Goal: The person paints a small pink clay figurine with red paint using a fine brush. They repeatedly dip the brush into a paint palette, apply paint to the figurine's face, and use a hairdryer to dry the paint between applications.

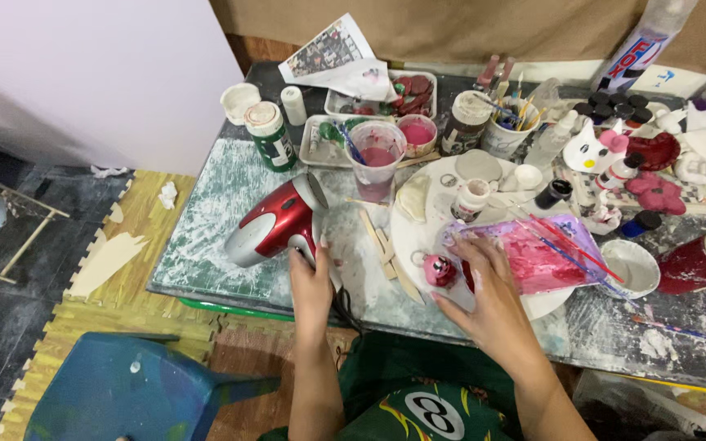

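Nearest the camera, the left hand [310,287] rests at the front edge of the worktop [206,237], fingers closed around the handle of a red and silver hair dryer [275,222] that lies on its side, its barrel extending toward 10 o'clock from the hand. The right hand [484,298] lies flat with fingers spread open on a white round board [418,237]; it grips nothing, and its fingertips touch the near edge of a pink-smeared plastic palette [545,257]. A small pink painted figure [439,269] sits on the board just at 9 o'clock from the right hand, between the two hands, touching neither as far as can be seen. Flat wooden sticks [386,245] lie at 10 o'clock from the figure. Thin brushes [569,249] lie across the palette, and a white bowl [631,265] sits at 3 o'clock beside it. Farther back, a clear cup of pink water [377,159] stands at 12 o'clock from the dryer, with a green bottle [271,137] at 10 o'clock from it. A white paint jar [471,198] stands on the board. At the far edge are a tub of brushes [504,126], a white cat-shaped figure [594,151] and a red flower piece [655,192].
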